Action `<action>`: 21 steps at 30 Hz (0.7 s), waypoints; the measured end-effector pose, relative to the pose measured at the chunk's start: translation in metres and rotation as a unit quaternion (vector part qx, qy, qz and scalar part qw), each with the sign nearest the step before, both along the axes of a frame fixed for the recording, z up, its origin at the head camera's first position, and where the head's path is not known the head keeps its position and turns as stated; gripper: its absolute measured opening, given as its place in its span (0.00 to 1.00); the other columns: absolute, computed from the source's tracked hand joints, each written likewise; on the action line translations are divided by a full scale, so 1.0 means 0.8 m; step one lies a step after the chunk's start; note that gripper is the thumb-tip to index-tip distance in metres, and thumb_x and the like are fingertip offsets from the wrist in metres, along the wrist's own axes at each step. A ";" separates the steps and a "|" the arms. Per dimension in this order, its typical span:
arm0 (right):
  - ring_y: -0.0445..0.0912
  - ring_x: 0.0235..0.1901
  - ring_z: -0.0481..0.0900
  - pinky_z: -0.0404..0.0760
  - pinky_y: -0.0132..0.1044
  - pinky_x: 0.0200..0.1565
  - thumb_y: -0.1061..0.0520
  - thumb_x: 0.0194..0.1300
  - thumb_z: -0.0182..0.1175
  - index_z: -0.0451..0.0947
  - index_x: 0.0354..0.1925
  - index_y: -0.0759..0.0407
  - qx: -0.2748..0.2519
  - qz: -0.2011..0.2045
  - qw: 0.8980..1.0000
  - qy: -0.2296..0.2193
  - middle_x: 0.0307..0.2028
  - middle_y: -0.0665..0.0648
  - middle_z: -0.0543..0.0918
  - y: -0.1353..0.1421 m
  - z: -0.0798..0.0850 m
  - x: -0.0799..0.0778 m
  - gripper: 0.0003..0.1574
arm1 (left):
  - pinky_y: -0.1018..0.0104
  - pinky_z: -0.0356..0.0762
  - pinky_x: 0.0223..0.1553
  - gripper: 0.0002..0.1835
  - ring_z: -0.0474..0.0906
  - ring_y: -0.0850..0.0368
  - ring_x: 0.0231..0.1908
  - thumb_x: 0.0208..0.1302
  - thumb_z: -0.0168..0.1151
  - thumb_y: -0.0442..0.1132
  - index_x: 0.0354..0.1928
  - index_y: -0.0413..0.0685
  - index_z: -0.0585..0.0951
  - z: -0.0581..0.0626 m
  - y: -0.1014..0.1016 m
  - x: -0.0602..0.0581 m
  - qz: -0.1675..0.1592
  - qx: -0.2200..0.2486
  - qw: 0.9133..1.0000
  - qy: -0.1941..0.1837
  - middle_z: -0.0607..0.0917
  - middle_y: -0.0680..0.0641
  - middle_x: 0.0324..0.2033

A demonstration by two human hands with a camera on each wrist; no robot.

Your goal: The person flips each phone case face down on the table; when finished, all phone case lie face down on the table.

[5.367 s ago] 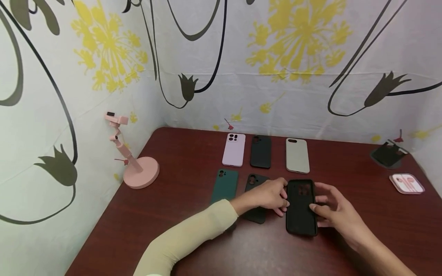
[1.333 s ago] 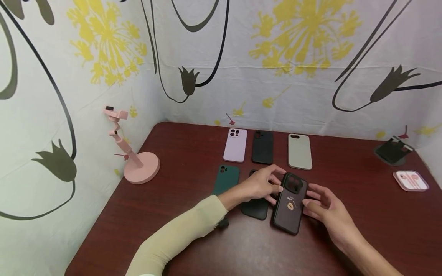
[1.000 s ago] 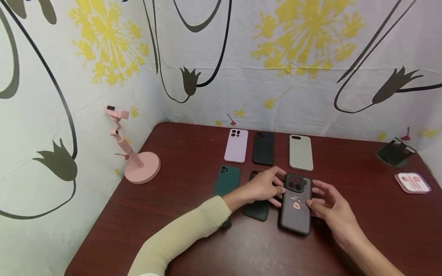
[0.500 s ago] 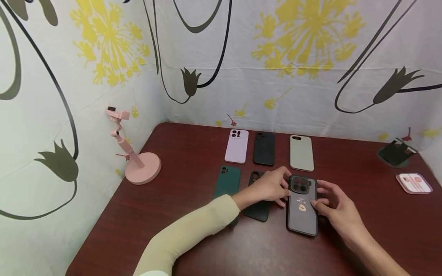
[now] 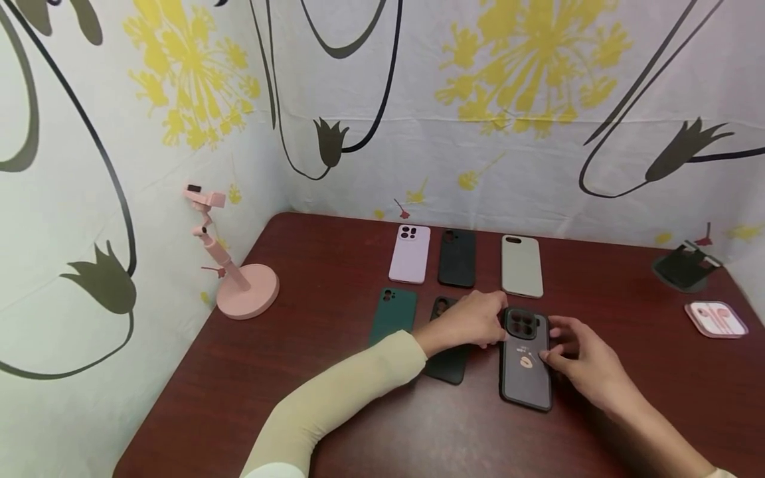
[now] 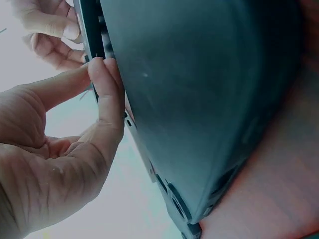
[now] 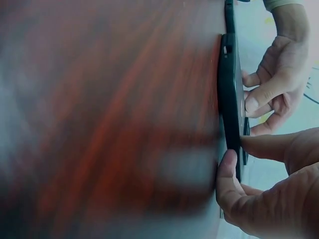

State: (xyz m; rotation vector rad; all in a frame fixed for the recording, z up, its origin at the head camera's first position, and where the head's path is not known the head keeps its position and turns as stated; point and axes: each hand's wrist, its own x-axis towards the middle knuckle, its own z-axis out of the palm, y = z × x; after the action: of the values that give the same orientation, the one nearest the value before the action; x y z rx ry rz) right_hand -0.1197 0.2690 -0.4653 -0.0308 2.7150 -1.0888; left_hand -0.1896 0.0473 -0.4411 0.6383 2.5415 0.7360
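A black-framed phone case (image 5: 526,375) with a smoky back, a small print and a camera cutout lies back side up, close over the table in the head view. My right hand (image 5: 592,362) pinches its right edge between thumb and fingers; in the right wrist view the right thumb and fingertip sit on the case's side. At the upper left edge, my left hand (image 5: 469,322) holds the case with its fingertips. My left forearm and hand partly cover a plain black case (image 5: 448,365) and a green case (image 5: 394,315) beside it.
Behind, a lilac case (image 5: 409,255), another black case (image 5: 457,259) and a pale grey case (image 5: 522,265) form a row. A pink stand (image 5: 246,292) is at left. At right are a dark stand (image 5: 684,265) and boxed earphones (image 5: 716,319).
The case showed its hollow inside at first; now its printed back faces up. Over the last second both hands have shifted it slightly right, and it lies straighter.
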 end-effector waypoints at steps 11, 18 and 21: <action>0.38 0.41 0.80 0.82 0.33 0.32 0.56 0.71 0.69 0.62 0.75 0.70 0.004 0.009 1.000 -0.026 0.58 0.68 0.77 0.004 0.001 -0.005 0.44 | 0.74 0.79 0.33 0.27 0.85 0.64 0.35 0.68 0.74 0.50 0.65 0.56 0.79 -0.004 0.006 -0.001 -0.043 -0.077 0.994 0.067 0.89 0.54 0.47; 0.47 0.44 0.86 0.88 0.36 0.35 0.41 0.75 0.65 0.56 0.79 0.68 0.014 0.002 0.998 -0.063 0.65 0.75 0.75 0.002 0.010 -0.001 0.52 | 0.76 0.76 0.27 0.33 0.80 0.70 0.25 0.73 0.69 0.49 0.76 0.55 0.71 -0.005 -0.008 0.010 -0.034 -0.032 0.998 0.050 0.87 0.61 0.32; 0.53 0.48 0.88 0.88 0.46 0.40 0.31 0.76 0.60 0.55 0.80 0.65 0.051 0.013 0.997 -0.057 0.70 0.75 0.71 0.004 0.018 0.002 0.55 | 0.77 0.76 0.27 0.34 0.79 0.73 0.26 0.76 0.65 0.51 0.78 0.53 0.68 -0.003 -0.026 0.015 -0.028 0.000 0.998 0.049 0.86 0.63 0.33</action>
State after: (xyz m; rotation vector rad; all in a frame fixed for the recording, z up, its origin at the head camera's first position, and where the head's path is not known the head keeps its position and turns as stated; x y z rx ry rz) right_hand -0.1177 0.2726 -0.4509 0.0104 2.6564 -0.9147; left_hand -0.1779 0.0262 -0.4438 0.7596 2.6005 0.7015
